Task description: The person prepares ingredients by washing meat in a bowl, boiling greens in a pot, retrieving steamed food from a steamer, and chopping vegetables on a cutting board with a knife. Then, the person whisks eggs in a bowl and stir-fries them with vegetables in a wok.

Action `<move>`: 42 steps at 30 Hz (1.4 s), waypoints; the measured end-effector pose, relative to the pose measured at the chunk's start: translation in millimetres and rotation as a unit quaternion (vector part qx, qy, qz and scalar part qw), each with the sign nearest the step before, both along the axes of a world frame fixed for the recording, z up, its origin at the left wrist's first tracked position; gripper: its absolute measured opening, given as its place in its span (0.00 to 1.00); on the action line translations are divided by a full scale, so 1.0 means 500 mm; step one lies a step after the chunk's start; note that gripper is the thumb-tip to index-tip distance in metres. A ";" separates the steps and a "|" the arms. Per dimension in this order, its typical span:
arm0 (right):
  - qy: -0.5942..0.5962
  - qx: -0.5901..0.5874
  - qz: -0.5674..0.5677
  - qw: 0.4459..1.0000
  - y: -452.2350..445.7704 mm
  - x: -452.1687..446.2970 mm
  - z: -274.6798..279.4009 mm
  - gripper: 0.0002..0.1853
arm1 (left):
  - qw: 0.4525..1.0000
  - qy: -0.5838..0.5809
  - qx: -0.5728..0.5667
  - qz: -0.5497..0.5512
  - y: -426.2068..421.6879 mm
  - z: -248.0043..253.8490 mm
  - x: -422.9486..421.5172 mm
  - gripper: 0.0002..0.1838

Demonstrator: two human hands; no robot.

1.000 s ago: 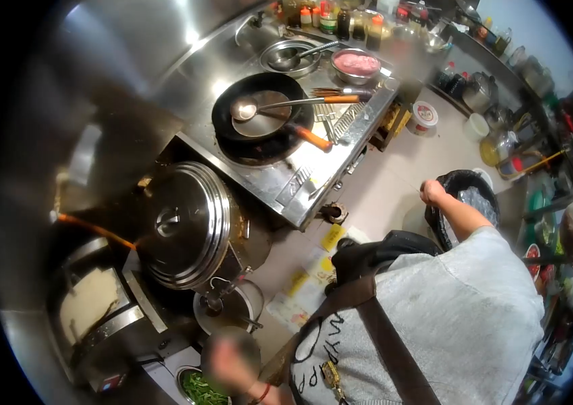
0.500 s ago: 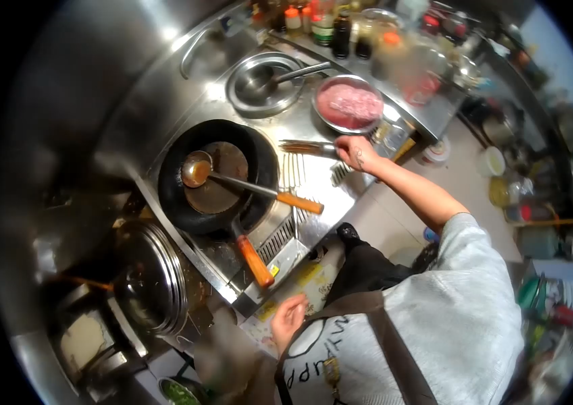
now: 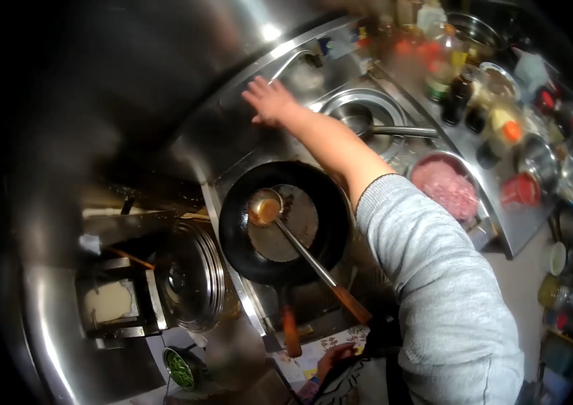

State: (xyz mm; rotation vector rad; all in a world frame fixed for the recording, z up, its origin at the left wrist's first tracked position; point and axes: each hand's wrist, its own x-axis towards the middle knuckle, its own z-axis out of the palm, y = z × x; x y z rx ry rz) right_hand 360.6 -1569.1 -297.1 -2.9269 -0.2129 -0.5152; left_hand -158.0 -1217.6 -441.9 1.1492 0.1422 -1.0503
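My right hand (image 3: 271,102) is stretched over the back of the steel stove, fingers spread and holding nothing, close to a curved metal spout (image 3: 292,64). Below my forearm sits a black wok (image 3: 236,253) with a wooden handle. A ladle (image 3: 306,253) rests in it, its bowl holding some brownish liquid and its wooden grip over the near rim. My left hand (image 3: 337,354) is low near my body, beyond the wok handle; it is dark and partly hidden, so its fingers are unclear.
A steel pan (image 3: 401,131) lies in a round basin, beside a bowl of pink raw meat (image 3: 445,185). Bottles (image 3: 458,94) crowd the right-hand counter. On the left are a lidded pot (image 3: 195,277), a tray with a pale slab (image 3: 109,302) and a bowl of chopped greens (image 3: 179,370).
My right hand has left the brush it held at the stove's right side and swung up and left to the back. The view has turned; the brush is out of sight.
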 end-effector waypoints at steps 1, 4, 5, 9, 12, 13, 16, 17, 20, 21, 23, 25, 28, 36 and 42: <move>0.052 -0.022 -0.026 0.998 -0.015 0.022 -0.005 0.38 | 0.992 -0.041 0.113 -0.031 -0.046 0.057 -0.011 0.21; 0.039 -0.094 0.019 0.995 -0.058 -0.016 0.004 0.34 | 0.871 0.432 -0.213 0.098 0.067 -0.410 -0.100 0.20; 0.052 -0.120 0.042 0.990 -0.083 -0.073 0.029 0.33 | 0.973 0.130 -0.159 0.105 -0.040 -0.164 -0.042 0.19; -0.138 -0.054 -0.068 0.987 -0.249 -0.379 -0.011 0.17 | 0.954 0.161 -0.241 0.075 -0.138 -0.038 0.044 0.29; 0.058 0.057 -0.052 0.995 -0.231 -0.674 -0.139 0.18 | 0.934 0.158 -0.300 0.108 -0.218 0.051 0.094 0.34; 0.169 0.094 -0.061 0.979 -0.209 -0.778 -0.180 0.22 | 0.916 0.190 -0.318 0.153 -0.238 0.092 0.111 0.33; 0.159 -0.003 -0.108 0.981 -0.132 -0.886 -0.324 0.27 | 0.878 0.208 -0.394 0.174 -0.213 0.134 0.157 0.30; 0.144 -0.037 -0.129 0.980 -0.126 -0.892 -0.348 0.26 | 0.861 0.214 -0.420 0.191 -0.192 0.141 0.165 0.29; 0.063 -0.012 -0.135 0.989 -0.087 -0.887 -0.283 0.27 | 0.848 0.189 -0.409 0.279 -0.090 0.188 0.181 0.26; 0.073 0.022 -0.080 0.994 -0.067 -0.898 -0.233 0.27 | 0.866 0.173 -0.354 0.306 -0.055 0.219 0.192 0.26; 0.102 0.139 -0.076 0.982 -0.060 -0.923 -0.286 0.27 | 0.892 0.168 -0.242 0.342 -0.018 0.282 0.215 0.25; 0.105 0.061 -0.149 0.981 -0.072 -0.942 -0.399 0.26 | 0.931 0.114 -0.193 0.288 0.026 0.254 0.209 0.21; 0.208 -0.039 -0.256 0.943 -0.090 -0.913 -0.467 0.27 | 0.971 -0.011 -0.071 0.227 0.037 0.282 0.191 0.18; 0.171 0.444 -0.191 0.859 0.006 -0.917 -0.190 0.26 | 0.954 0.102 -0.124 0.251 0.073 0.333 0.111 0.13; 0.234 0.100 0.000 0.967 0.195 -0.662 0.004 0.27 | 0.819 0.318 -0.400 0.260 0.059 0.353 0.114 0.19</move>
